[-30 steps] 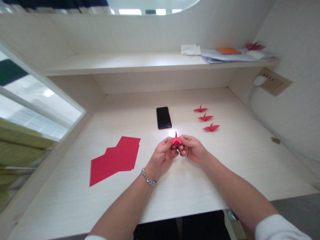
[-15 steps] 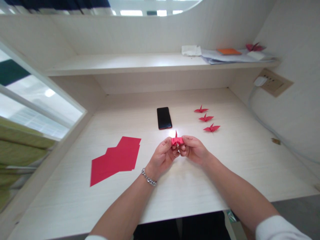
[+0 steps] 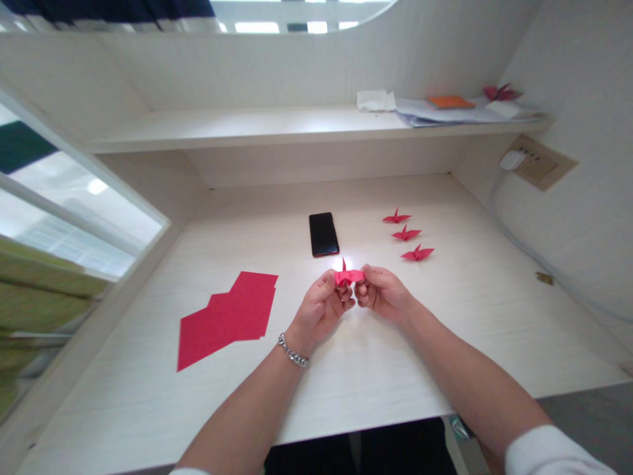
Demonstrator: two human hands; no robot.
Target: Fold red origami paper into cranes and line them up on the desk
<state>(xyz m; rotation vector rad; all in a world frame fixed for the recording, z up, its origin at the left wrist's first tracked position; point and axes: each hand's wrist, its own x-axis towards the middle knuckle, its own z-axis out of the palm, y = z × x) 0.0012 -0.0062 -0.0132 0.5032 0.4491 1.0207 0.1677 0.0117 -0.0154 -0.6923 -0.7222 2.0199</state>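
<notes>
Pale wood counter [image 3: 445, 330] x1, carries nearly everything; the landmark is the black phone [image 3: 324, 233], x1, lying flat and face up at mid-counter. Shelf [image 3: 237, 122] x1, above and behind the phone. At its end, up and to the right of the phone, sit a pile of white papers [image 3: 459, 113], 1 orange pad [image 3: 450, 101] on the pile, 1 white tissue [image 3: 376, 99] and 1 red crane [image 3: 502, 92]. Red sheets [image 3: 230, 316]: 1 fanned stack, flat, near side and left of the phone, well apart from it. At least 3 outlines show; exact count can't tell. Left hand [image 3: 324, 309] and right hand [image 3: 383, 295], 2 total, both bare, meet just on the near side of the phone. Both sets of fingers are pinched narrow on 1 red folded piece [image 3: 349, 276], left from the left end, right from the right end. The piece is held off the counter just near of the phone's lower edge, w/ 1 point sticking up. Socket plate [image 3: 539, 161] x1 on the wall, far right of the phone, w/ 1 white plug [image 3: 512, 159] in it. Finished cranes on the counter: 3, in a slanted row right of the phone, namely far crane [image 3: 396, 217], middle crane [image 3: 406, 233] and near crane [image 3: 417, 253], each apart from the next. Bracelet [image 3: 293, 351] x1 on the left wrist. Small brown bit [image 3: 544, 278] x1, far right of the phone; too small to tell what it is.
</notes>
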